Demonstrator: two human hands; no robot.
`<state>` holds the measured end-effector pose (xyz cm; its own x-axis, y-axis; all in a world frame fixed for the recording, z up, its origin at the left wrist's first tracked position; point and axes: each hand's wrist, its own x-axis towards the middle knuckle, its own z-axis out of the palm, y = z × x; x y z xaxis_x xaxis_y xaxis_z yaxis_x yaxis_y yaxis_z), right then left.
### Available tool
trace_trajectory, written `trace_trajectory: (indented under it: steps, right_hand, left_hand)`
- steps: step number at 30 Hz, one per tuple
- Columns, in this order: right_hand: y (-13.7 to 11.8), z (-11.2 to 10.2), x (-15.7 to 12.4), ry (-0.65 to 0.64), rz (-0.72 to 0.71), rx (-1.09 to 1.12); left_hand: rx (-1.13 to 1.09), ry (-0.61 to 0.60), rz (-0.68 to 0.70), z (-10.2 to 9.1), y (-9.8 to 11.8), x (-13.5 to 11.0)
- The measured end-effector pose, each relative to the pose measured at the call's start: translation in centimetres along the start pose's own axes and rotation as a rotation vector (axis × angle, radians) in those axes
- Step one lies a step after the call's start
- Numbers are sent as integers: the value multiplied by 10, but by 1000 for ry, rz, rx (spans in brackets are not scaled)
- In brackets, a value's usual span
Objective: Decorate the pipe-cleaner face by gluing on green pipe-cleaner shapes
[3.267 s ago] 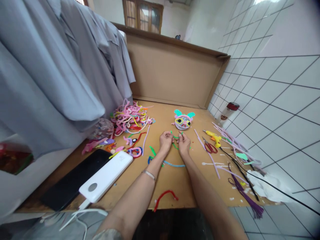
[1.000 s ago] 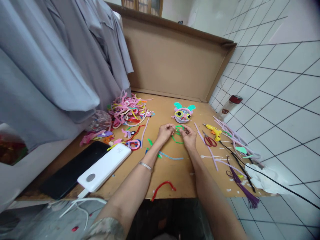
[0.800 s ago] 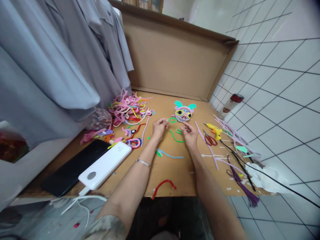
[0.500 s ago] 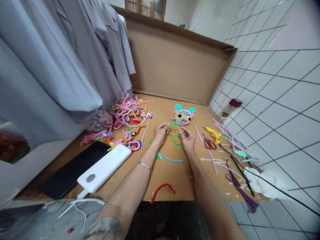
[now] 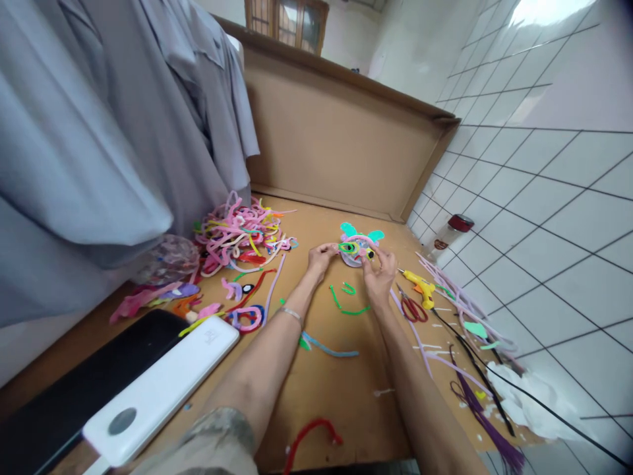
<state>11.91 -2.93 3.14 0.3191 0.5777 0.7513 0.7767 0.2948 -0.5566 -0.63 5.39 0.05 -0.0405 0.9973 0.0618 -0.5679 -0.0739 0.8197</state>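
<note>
A small craft face (image 5: 357,243) made of pipe cleaners, with teal ears and yellow-ringed eyes, sits on the brown table (image 5: 341,389). My left hand (image 5: 320,257) pinches a small green pipe cleaner ring (image 5: 347,247) against the face's left side. My right hand (image 5: 380,272) grips the face from the right, fingers curled on it. Short green pipe cleaner pieces (image 5: 349,298) lie on the table just below both hands.
A heap of pink and mixed pipe cleaners (image 5: 242,234) lies at the left. Red scissors (image 5: 409,307) and a yellow glue gun (image 5: 419,284) lie at the right, with purple strands (image 5: 475,382) and a black cord. A white power bank (image 5: 158,389) and phone sit near left. Grey shirts hang left.
Both hands have moved forward from the table to the craft face. The left hand has carried the green ring up to it; the right hand has taken hold of the face.
</note>
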Motion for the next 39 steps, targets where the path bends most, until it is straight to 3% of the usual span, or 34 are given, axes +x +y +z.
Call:
trace_trajectory:
  steps: [7, 11, 27, 39]
  right_hand:
    - [6, 27, 9, -39, 9, -123]
    - [12, 34, 8, -54, 9, -155]
    - [17, 38, 8, -145, -30, -277]
    - [12, 36, 9, -137, -67, -347]
  left_hand:
    - [-1, -75, -39, -4, -12, 19]
    - [15, -58, -57, -2, -14, 21]
    - [40, -72, -53, 7, -19, 20]
    - [170, -29, 35, 7, -21, 19]
